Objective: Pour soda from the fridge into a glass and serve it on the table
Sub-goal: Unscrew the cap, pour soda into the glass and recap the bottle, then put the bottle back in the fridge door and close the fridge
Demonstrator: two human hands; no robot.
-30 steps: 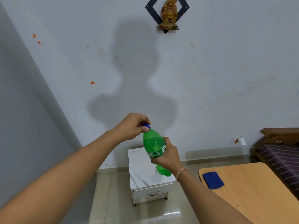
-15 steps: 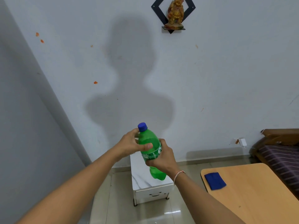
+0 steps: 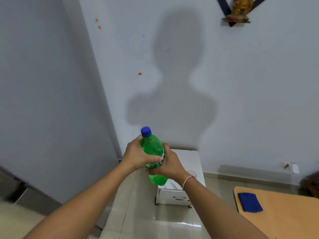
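You had both hands wrapped around one green soda bottle (image 3: 151,150), left hand (image 3: 138,156) and right hand (image 3: 168,163) together, its one blue cap (image 3: 146,131) on.

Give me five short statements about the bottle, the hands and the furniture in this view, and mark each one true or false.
1. Both hands hold the green bottle. True: the left hand and the right hand wrap its body.
2. The blue cap is off the bottle. False: it sits on the neck.
3. The left hand grips the cap. False: it grips the body below the cap.
4. A blue cloth lies on the wooden table. True.
5. The bottle stands on the white side table. False: it is held in the air in front of it.
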